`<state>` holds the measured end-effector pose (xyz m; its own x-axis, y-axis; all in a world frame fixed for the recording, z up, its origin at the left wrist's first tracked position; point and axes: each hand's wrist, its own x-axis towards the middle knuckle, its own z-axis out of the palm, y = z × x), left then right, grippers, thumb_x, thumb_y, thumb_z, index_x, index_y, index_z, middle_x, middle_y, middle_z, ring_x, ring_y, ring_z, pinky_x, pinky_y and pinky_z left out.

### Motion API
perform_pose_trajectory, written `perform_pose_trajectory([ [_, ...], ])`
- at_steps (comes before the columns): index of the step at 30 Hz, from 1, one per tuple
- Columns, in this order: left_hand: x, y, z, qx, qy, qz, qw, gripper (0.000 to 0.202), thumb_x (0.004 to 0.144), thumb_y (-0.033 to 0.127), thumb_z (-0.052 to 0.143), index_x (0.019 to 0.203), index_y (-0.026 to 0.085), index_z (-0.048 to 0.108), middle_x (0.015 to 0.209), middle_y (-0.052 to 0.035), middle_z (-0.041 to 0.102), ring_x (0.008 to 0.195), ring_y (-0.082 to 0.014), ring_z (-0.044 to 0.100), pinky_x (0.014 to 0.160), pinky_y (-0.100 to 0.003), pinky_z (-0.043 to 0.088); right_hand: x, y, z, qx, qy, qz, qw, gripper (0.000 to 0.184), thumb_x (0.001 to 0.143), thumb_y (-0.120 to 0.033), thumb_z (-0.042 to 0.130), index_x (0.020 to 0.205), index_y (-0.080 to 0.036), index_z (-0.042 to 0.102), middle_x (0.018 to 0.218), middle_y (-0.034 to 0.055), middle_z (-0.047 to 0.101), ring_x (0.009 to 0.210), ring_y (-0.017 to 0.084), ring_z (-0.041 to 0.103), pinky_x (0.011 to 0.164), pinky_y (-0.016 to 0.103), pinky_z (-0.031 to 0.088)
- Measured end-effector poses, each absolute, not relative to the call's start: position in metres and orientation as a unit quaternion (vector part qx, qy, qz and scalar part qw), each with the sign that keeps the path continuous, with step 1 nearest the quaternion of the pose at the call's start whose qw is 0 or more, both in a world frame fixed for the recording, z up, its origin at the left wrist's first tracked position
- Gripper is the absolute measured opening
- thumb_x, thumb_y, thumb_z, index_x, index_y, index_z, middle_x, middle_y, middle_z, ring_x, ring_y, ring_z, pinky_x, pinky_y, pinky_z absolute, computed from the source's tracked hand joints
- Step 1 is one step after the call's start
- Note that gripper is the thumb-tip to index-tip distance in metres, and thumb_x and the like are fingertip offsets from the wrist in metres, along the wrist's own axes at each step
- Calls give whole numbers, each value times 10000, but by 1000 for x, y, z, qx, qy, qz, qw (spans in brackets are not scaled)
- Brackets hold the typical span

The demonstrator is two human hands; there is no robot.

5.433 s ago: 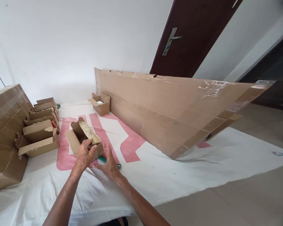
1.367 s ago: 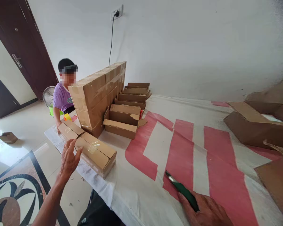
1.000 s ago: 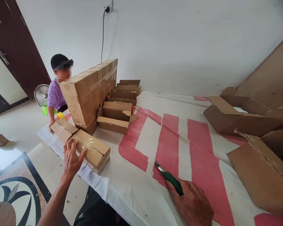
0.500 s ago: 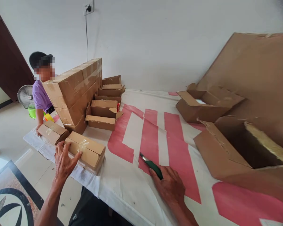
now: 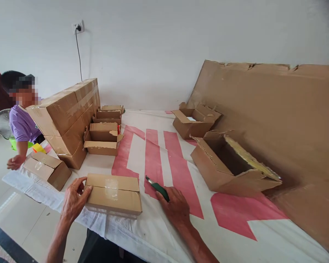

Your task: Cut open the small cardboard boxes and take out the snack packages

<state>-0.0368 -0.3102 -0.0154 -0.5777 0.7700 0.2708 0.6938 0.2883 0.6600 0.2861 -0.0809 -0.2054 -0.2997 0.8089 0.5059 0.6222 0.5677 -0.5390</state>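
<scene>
One taped carton [image 5: 113, 195], flaps down, lower centre of the frame, lying flat on a white cloth [image 5: 137, 237] printed in red. One left hand [image 5: 73, 199], at the carton's left end, thumb laid on top, fingers bent against the corner; whether it pinches firmly I cannot tell. One right hand [image 5: 178, 204], right of the carton, fingers closed round a green knife [image 5: 161, 190], metal tip towards the upper left. One second closed carton [image 5: 48, 168], lower left, apart from the first. One stack of taped boxes [image 5: 68, 124], left, with open boxes [image 5: 101, 148] lined up beside it. Two more open boxes [image 5: 218, 177], right of centre, before a leaning cardboard sheet [image 5: 263, 109]. One yellow tape roll [image 5: 39, 148] and one person in purple [image 5: 23, 124], far left.
</scene>
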Motion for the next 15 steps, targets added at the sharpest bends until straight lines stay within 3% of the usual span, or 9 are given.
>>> perform_pose_trajectory([
  [2,-33,-308,-18,454,788,409,69,390,908,503,649,1142,217,772,803,-5,645,715,-197,648,688,-334,543,286,-80,-202,-457,-784,142,395,642,1038,-777,372,987,-228,701,894,109,718,886,294,644,808,411,481],
  [7,-32,-306,-29,419,752,494,120,407,874,544,702,1124,226,752,1165,-99,732,1065,-283,729,773,-364,619,284,-88,-173,-494,-733,244,400,709,961,-854,418,1053,-214,709,925,109,760,860,303,690,766,407,513],
  [12,-41,-302,-34,388,709,539,237,584,850,646,742,1239,215,686,1297,-139,752,1051,-299,769,798,-383,625,268,-123,-127,-471,-650,452,390,667,916,-844,542,1064,-212,694,932,99,773,794,278,700,735,396,558],
  [15,-39,-299,-37,387,696,552,247,573,864,641,733,1250,222,661,1353,-144,743,1179,-329,743,865,-402,619,251,-147,-106,-413,-619,550,380,659,918,-838,566,1043,-205,698,1036,136,781,802,256,712,733,380,586],
])
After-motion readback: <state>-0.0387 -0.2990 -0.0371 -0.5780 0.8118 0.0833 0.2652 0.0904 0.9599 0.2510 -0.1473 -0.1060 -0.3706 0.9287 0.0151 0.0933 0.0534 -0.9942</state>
